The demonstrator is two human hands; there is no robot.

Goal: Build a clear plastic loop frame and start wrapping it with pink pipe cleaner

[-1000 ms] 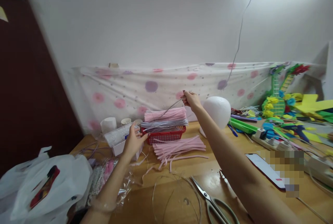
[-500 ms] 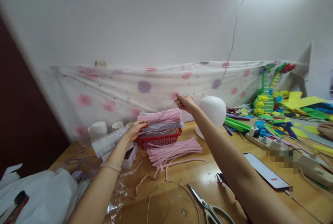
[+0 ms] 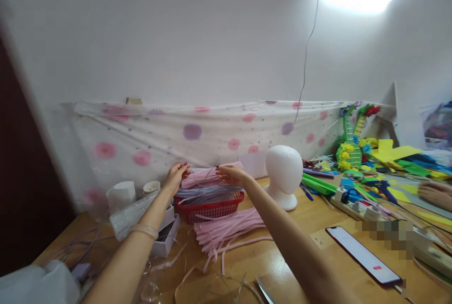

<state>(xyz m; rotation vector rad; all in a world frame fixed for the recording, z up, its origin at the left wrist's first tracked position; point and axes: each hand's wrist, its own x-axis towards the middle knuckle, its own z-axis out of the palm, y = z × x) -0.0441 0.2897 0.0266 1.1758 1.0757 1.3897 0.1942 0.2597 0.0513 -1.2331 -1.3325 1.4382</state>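
Observation:
Over the basket, my left hand (image 3: 177, 178) is closed in a pinch, and a thin dark wire (image 3: 202, 185) runs from near it toward the right. Facing it, my right hand (image 3: 231, 174) pinches fine wire, with several loose strands sticking up at its fingertips. Below both hands stands a red plastic basket (image 3: 208, 212) holding pink pipe cleaners (image 3: 197, 178) and pale grey ones (image 3: 203, 192). A loose pile of pink pipe cleaners (image 3: 226, 231) lies on the table in front of the basket.
A white foam head (image 3: 284, 174) stands right of the basket. Scissors (image 3: 263, 291) show at the bottom edge. A phone (image 3: 363, 254), power strip (image 3: 358, 207) and glue gun (image 3: 383, 188) lie rightward. Another person's hand (image 3: 436, 195) rests at far right. A small white box (image 3: 167, 238) sits left.
My right hand has come down and left, nearer my left hand, which has risen slightly. The wire no longer stretches up in a straight slant. The view has tilted upward.

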